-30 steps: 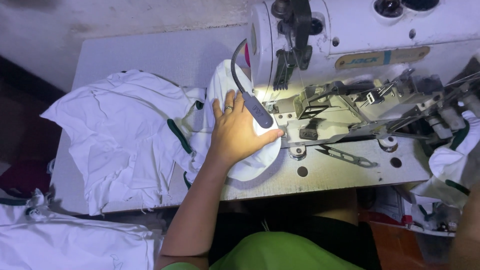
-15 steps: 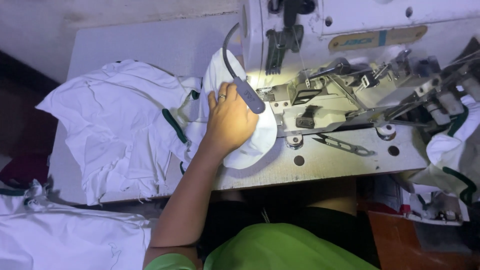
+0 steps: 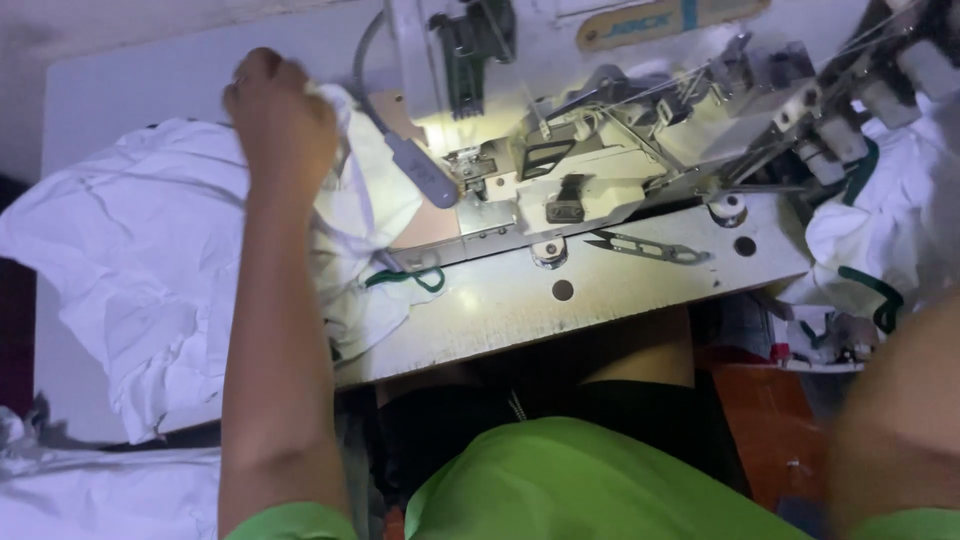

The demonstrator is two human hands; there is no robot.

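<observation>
My left hand (image 3: 280,120) is closed around a bunch of white fabric (image 3: 365,205) and holds it up, left of the sewing machine (image 3: 560,60). The cloth hangs from my fist down onto the lit machine bed, and a strip of green trim (image 3: 405,280) curls at its lower edge. The presser area (image 3: 465,165) with its grey lever stands just right of the fabric. Only my right forearm (image 3: 890,400) shows, blurred at the lower right; its hand is out of view.
A heap of white garments (image 3: 130,260) covers the left of the table (image 3: 610,290). Thread snips (image 3: 645,245) lie on the metal plate in front of the machine. More white cloth with green trim (image 3: 850,245) hangs at the right end.
My left hand was pressing flat on the fabric by the needle. It has since closed on the cloth and lifted it up and to the left, away from the machine.
</observation>
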